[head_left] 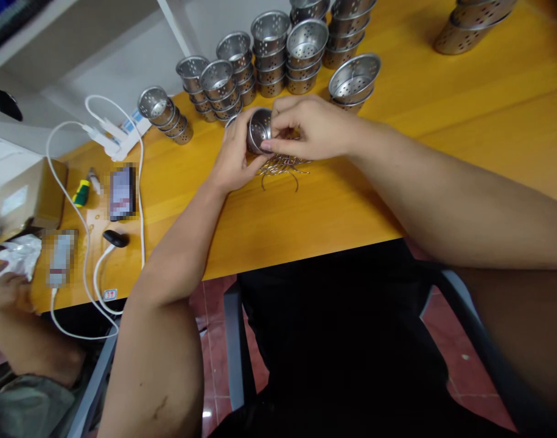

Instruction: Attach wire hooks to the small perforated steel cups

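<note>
A small perforated metal cup (259, 131) is tilted on its side with its mouth turned toward my right hand. My left hand (234, 157) wraps round its outside. At the cup's rim, the thumb and fingers of my right hand (305, 129) are pinched together; whatever lies between them is hidden. Beneath both hands a loose pile of thin metal wires (285, 164) lies on the table, partly covered by the right hand. Just behind the hands stand stacks of similar perforated cups (218, 85), and a wider short stack (353, 79) is near my right wrist.
On the yellow table (260, 225) are a power strip (125, 143) with white cables, a phone (122, 193), a green-and-yellow object (81, 193) and a black object (115, 238). More cups (470, 30) stand far right. Another person's hand (7, 289) rests at the left by a cardboard box (36, 194).
</note>
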A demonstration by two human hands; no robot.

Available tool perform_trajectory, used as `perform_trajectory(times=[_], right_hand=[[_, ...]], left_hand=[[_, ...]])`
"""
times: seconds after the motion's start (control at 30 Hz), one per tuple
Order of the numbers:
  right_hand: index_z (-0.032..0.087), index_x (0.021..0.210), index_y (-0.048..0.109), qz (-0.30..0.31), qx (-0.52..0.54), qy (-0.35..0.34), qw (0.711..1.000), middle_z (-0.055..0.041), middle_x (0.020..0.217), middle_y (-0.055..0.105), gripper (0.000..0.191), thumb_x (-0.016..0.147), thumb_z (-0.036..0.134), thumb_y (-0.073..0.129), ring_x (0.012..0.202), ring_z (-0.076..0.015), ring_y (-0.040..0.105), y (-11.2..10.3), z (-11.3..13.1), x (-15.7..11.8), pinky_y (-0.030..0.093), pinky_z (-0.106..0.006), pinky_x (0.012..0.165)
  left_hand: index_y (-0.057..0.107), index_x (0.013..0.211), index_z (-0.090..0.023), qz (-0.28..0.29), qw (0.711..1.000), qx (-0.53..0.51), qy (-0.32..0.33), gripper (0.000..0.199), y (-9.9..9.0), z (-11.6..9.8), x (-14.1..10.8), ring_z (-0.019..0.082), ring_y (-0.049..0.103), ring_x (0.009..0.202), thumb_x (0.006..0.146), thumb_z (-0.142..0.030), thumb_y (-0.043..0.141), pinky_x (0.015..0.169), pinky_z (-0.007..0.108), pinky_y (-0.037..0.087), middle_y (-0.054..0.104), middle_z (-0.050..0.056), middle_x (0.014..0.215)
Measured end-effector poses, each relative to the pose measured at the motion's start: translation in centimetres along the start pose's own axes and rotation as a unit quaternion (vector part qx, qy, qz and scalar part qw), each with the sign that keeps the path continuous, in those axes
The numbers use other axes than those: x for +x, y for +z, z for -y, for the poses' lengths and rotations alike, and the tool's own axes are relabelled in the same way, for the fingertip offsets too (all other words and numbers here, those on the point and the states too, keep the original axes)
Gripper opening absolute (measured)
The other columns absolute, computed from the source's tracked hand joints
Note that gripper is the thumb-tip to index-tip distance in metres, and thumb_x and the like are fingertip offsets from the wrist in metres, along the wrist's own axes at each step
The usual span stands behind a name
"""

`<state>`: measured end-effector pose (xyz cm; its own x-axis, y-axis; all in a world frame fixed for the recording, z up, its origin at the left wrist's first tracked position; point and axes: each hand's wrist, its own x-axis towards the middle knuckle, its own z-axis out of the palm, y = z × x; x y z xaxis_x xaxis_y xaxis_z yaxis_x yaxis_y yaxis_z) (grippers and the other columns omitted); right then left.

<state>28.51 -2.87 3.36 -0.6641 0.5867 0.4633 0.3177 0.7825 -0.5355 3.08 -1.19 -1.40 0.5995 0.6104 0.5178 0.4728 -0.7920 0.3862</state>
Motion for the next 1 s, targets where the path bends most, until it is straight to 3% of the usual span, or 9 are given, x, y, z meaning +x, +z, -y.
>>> perform_trajectory(times=[0.23, 0.37, 0.53, 0.63, 0.73, 0.83, 0.93, 1.0], right_hand=[[0.024, 0.07, 0.049, -0.017, 0.043, 0.011, 0.999, -0.0045, 0.08, 0.052, 0.057, 0.098, 0.069, 0.072, 0.077, -0.0241, 0.046, 0.1, 0.4, 0.0, 0.041, -0.039, 0.07], [0.022, 0.067, 0.049, -0.052, 0.061, 0.02, 0.997, -0.0037, 0.076, 0.051, 0.066, 0.094, 0.078, 0.073, 0.074, -0.021, 0.045, 0.4, -0.4, 0.5, 0.038, -0.037, 0.07], [0.023, 0.066, 0.057, -0.088, 0.224, 0.098, 0.966, -0.005, 0.066, 0.054, 0.076, 0.08, 0.097, 0.067, 0.062, -0.0191, 0.048, 0.4, -0.9, 0.9, 0.038, -0.037, 0.064], [0.023, 0.065, 0.053, -0.111, 0.288, 0.087, 0.947, -0.006, 0.064, 0.053, 0.078, 0.078, 0.099, 0.067, 0.06, -0.0207, 0.052, 0.1, -0.4, 0.7, 0.041, -0.038, 0.061], [0.023, 0.069, 0.056, -0.098, 0.221, 0.067, 0.968, -0.0059, 0.068, 0.057, 0.075, 0.087, 0.095, 0.066, 0.063, -0.0201, 0.054, -0.4, -0.2, 0.2, 0.043, -0.038, 0.063], [0.023, 0.074, 0.064, -0.028, 0.118, 0.067, 0.99, -0.0049, 0.076, 0.06, 0.065, 0.083, 0.084, 0.082, 0.068, -0.0187, 0.051, -0.4, -0.9, -0.3, 0.04, -0.037, 0.067], [0.024, 0.078, 0.067, 0.025, 0.099, 0.075, 0.992, -0.0035, 0.082, 0.062, 0.057, 0.075, 0.074, 0.092, 0.07, -0.0172, 0.049, 0.3, -1.8, -0.6, 0.04, -0.037, 0.07], [0.024, 0.085, 0.07, 0.024, 0.102, 0.086, 0.991, -0.0028, 0.085, 0.062, 0.052, 0.076, 0.071, 0.091, 0.071, -0.0165, 0.047, 0.7, -2.2, -0.6, 0.039, -0.037, 0.071]], left_hand=[[0.033, 0.16, -0.033, 0.01, 1.0, -0.012, -0.013, 0.083, 0.3, 0.4, 0.0, 0.038, 0.051, 0.154, 0.097, -0.074, 0.066, 0.135, 0.059, 0.036, 0.053, 0.015, 0.161], [0.039, 0.157, -0.037, -0.005, 0.999, -0.016, -0.04, 0.084, 0.3, 0.0, 0.2, 0.038, 0.051, 0.155, 0.091, -0.077, 0.073, 0.137, 0.058, 0.037, 0.055, 0.012, 0.161], [0.046, 0.151, -0.039, -0.026, 0.994, -0.038, -0.096, 0.087, 0.1, -0.4, 0.2, 0.039, 0.049, 0.158, 0.083, -0.083, 0.079, 0.14, 0.06, 0.038, 0.054, 0.009, 0.162], [0.046, 0.149, -0.04, -0.078, 0.99, -0.03, -0.117, 0.087, -0.4, -0.2, 0.1, 0.039, 0.041, 0.163, 0.082, -0.085, 0.077, 0.144, 0.059, 0.03, 0.048, 0.01, 0.162], [0.041, 0.15, -0.04, -0.134, 0.981, -0.019, -0.137, 0.088, -0.8, 1.1, -0.1, 0.039, 0.039, 0.164, 0.083, -0.089, 0.072, 0.145, 0.058, 0.027, 0.048, 0.01, 0.161], [0.035, 0.153, -0.041, -0.187, 0.972, -0.006, -0.139, 0.094, -0.8, 3.1, -0.4, 0.035, 0.045, 0.159, 0.082, -0.097, 0.061, 0.141, 0.054, 0.035, 0.049, 0.01, 0.16], [0.035, 0.153, -0.041, -0.2, 0.968, -0.009, -0.148, 0.099, -0.5, 4.8, -0.5, 0.034, 0.053, 0.153, 0.079, -0.102, 0.059, 0.135, 0.053, 0.044, 0.052, 0.01, 0.158], [0.038, 0.15, -0.04, -0.203, 0.966, -0.034, -0.156, 0.099, -0.2, 5.3, -0.5, 0.034, 0.056, 0.149, 0.076, -0.101, 0.063, 0.132, 0.053, 0.046, 0.054, 0.01, 0.155]])
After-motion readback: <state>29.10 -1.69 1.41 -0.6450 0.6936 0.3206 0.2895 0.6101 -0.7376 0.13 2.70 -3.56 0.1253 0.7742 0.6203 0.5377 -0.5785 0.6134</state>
